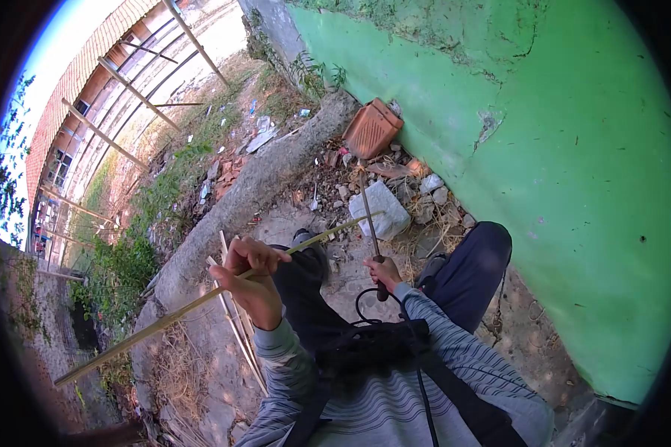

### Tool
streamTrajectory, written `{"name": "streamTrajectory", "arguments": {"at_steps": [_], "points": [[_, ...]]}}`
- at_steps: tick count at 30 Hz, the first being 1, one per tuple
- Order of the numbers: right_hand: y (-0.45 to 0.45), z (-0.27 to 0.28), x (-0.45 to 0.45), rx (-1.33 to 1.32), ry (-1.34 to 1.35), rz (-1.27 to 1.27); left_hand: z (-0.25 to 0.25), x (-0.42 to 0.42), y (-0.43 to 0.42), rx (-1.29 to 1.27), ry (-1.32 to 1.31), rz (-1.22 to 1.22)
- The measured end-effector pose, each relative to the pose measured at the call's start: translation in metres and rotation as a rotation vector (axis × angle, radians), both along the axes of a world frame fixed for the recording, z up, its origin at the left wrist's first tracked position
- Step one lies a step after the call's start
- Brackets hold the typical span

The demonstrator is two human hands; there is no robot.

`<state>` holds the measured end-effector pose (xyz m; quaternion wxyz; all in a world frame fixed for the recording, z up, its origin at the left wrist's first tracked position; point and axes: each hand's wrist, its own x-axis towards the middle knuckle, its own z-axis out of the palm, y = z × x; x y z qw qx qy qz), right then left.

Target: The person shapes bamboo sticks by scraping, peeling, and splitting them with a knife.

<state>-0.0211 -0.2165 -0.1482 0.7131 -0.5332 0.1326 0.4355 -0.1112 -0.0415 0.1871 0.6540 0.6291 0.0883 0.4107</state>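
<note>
A long thin yellowish-green strip (179, 313), which looks like bamboo, runs from the lower left to a pale block at the centre. My left hand (255, 277) is closed on it near its middle, fingers bent round it. In my right hand (384, 273) is the dark handle of a long narrow blade (368, 205), which points up and away from me. The strip's far end crosses over the blade, in front of the white stone block (380, 211). Below my left hand, more pale strips (238, 339) lean beside my leg.
A green wall (574, 194) rises at the right. An orange pot (373, 128) stands by rubble at its foot. A thick rough grey ridge (235, 201) crosses the left side, with plants beyond it. A black cord (365, 298) hangs near my right wrist.
</note>
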Motion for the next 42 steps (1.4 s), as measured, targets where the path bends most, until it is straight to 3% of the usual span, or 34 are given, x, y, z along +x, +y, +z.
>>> {"name": "streamTrajectory", "arguments": {"at_steps": [2,3,5,8,12,16,18,22,24,27,28,30,32,36,38,39,42], "points": [[0.004,0.009,-0.006,-0.196,-0.273,0.033,-0.010,0.000,0.005,-0.191,-0.118,-0.103],[0.006,0.013,-0.007,-0.195,-0.268,0.035,-0.005,0.008,-0.005,-0.207,-0.178,-0.026],[0.008,0.020,-0.007,-0.200,-0.772,0.092,-0.011,0.009,-0.004,-0.198,-0.204,-0.072],[0.008,0.055,-0.005,-0.086,-0.914,0.125,-0.014,0.007,0.001,-0.119,-0.280,-0.237],[0.003,0.076,-0.006,0.004,-0.833,0.266,-0.011,0.010,-0.006,0.099,-0.367,-0.423],[0.001,0.059,-0.004,-0.057,-0.850,0.246,-0.016,0.007,-0.006,0.057,-0.415,-0.379],[0.000,0.042,-0.003,-0.163,-0.733,0.221,-0.021,0.004,0.003,0.031,-0.408,-0.377],[0.005,0.044,-0.010,-0.171,-0.794,0.153,-0.026,-0.001,0.013,0.000,-0.414,-0.356],[0.001,0.059,-0.008,-0.212,-1.010,0.227,-0.027,0.002,0.014,-0.007,-0.431,-0.355],[0.003,0.077,-0.009,-0.292,-0.979,0.353,-0.027,-0.001,0.008,-0.026,-0.419,-0.324],[0.005,0.064,-0.010,-0.291,-0.977,0.356,-0.026,-0.002,0.008,-0.021,-0.407,-0.299],[0.010,0.006,-0.005,-0.369,-0.977,0.121,-0.028,-0.004,0.014,-0.030,-0.413,-0.308],[0.004,-0.021,0.001,-0.452,-0.865,0.111,-0.031,-0.007,0.016,-0.043,-0.421,-0.318],[0.008,-0.004,0.003,-0.426,-0.590,0.154,-0.033,-0.005,0.016,-0.053,-0.427,-0.313],[0.011,0.005,-0.007,-0.224,-0.902,0.195,-0.034,-0.008,0.012,-0.077,-0.421,-0.296],[0.009,0.023,-0.009,-0.162,-0.930,0.215,-0.033,-0.007,0.012,-0.078,-0.418,-0.297],[0.011,0.003,-0.005,-0.286,-0.979,0.229,-0.032,-0.007,0.014,-0.075,-0.434,-0.288]]}}
